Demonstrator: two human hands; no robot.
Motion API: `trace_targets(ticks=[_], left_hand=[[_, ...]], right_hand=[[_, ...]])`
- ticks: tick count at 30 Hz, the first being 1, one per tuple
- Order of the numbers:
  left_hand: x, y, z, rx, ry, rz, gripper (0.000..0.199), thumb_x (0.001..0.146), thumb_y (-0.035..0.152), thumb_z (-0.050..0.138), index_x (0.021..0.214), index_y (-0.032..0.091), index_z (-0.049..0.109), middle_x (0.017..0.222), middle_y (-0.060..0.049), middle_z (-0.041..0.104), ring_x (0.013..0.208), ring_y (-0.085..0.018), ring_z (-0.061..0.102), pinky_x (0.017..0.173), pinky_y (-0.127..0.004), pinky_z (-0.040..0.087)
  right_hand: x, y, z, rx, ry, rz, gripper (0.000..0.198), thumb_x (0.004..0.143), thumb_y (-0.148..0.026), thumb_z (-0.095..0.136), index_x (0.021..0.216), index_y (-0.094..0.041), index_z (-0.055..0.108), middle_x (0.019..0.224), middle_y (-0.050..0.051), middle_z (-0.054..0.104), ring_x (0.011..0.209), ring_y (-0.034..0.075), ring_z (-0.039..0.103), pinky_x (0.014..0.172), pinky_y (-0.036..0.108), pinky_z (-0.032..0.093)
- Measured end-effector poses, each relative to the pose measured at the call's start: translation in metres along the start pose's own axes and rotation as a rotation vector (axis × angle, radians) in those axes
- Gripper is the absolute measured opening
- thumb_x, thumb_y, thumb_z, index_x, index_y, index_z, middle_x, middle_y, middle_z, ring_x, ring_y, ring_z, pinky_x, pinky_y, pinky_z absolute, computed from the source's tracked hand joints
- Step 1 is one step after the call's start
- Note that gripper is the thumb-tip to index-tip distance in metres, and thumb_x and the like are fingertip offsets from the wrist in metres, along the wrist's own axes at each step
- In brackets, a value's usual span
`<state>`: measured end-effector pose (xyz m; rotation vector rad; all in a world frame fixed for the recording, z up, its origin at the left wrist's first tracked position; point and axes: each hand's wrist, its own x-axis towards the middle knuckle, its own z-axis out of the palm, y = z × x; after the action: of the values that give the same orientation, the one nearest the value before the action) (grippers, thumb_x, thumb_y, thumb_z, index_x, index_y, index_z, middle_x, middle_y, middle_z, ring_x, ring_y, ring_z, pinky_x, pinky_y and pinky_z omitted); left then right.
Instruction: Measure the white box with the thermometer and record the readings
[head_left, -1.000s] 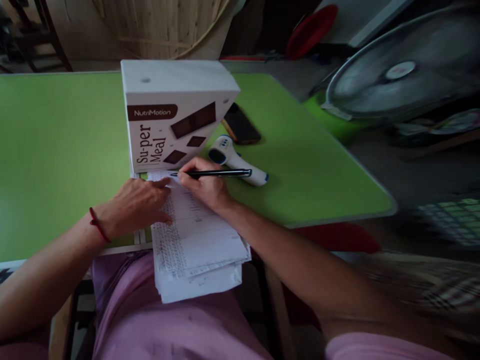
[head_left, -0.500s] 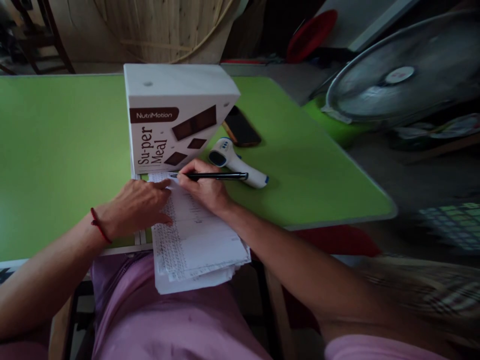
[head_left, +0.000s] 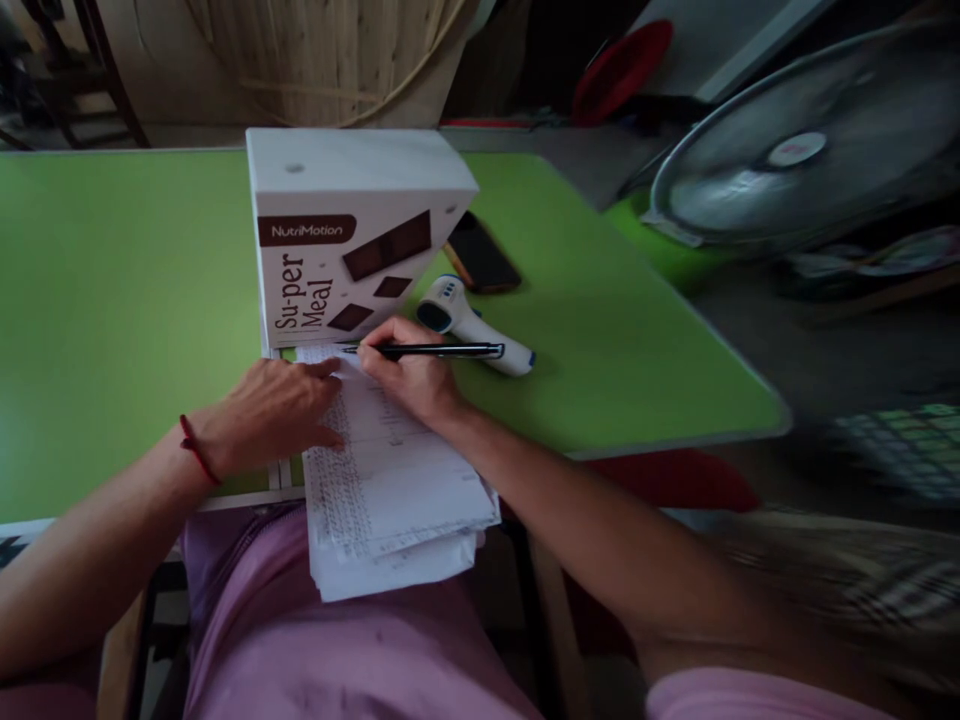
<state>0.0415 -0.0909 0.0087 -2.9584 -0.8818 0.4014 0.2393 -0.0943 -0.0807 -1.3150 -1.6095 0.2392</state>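
indoors, in dim light, a white box [head_left: 360,160] is stood upright on a green table [head_left: 645,370], with a phone [head_left: 484,255] and a white handheld device [head_left: 457,310] laid to its right and a fan [head_left: 810,160] seen beyond; a black pen [head_left: 450,350] is gripped closely by the thumb and fingers of the right hand [head_left: 412,375], its tip held at the top of written papers [head_left: 420,490], which overhang the near edge and are touched by the left hand [head_left: 281,405], its fingers loosely spread. the writing is too small to be read; the fan is cut off at the right.
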Motion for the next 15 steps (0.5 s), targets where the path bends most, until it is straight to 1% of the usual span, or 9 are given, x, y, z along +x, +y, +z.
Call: trace_targets(ticks=[3,9,15], left_hand=[[-0.001,0.0001,-0.0003,-0.001,-0.007,0.002,0.044,0.098,0.045,0.076,0.127,0.012,0.072,0.155,-0.011,0.061,0.109,-0.032,0.077,0.082,-0.04,0.062],[-0.0006,0.0011,-0.0007,-0.015,0.003,-0.001,0.041,0.096,0.041,0.079,0.125,0.013,0.073,0.152,-0.013,0.063,0.109,-0.031,0.077,0.082,-0.038,0.061],[-0.0007,0.0013,-0.0011,-0.012,0.013,0.001,0.04,0.096,0.042,0.078,0.123,0.014,0.074,0.151,-0.013,0.064,0.107,-0.029,0.077,0.078,-0.035,0.06]], right_hand=[[-0.0001,0.0003,0.0006,-0.004,0.014,0.013,0.01,0.081,-0.029,0.067,0.073,-0.026,0.061,0.067,-0.001,0.066,0.063,0.016,0.058,0.066,0.032,0.052],[-0.0002,-0.0007,0.0019,0.029,0.045,-0.033,0.009,0.079,-0.03,0.064,0.072,-0.024,0.061,0.065,-0.001,0.064,0.06,0.016,0.057,0.064,0.031,0.051],[-0.0002,-0.0023,0.0004,-0.012,-0.007,0.001,0.01,0.08,-0.027,0.065,0.073,-0.024,0.059,0.064,-0.002,0.062,0.06,0.015,0.055,0.063,0.031,0.049]])
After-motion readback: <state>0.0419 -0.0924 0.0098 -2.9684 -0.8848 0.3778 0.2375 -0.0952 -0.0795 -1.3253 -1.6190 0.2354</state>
